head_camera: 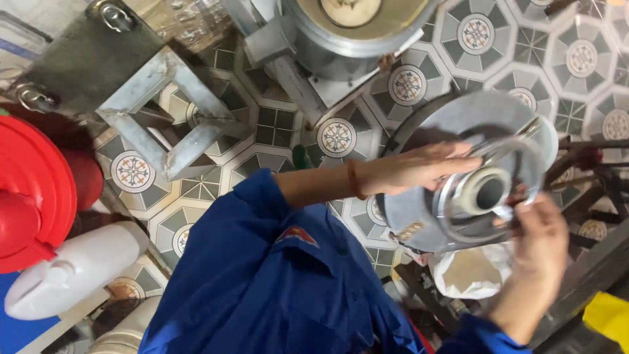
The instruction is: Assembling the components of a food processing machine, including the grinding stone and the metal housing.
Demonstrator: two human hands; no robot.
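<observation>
A large round grey metal disc (452,118) stands on a machine at the right, with a clear plastic reel (493,191) and its white hollow core lying against it. My left hand (419,167) rests flat on the disc, fingertips touching the reel's upper rim. My right hand (540,236) grips the reel's lower right rim. Both arms wear blue sleeves, and a thin band sits on my left wrist.
A grey steel frame (154,108) and a round metal drum (354,29) stand on the patterned tile floor (337,137). A red lid (33,190) and a white plastic jug (75,269) lie at the left. A white bag (472,272) sits below the disc.
</observation>
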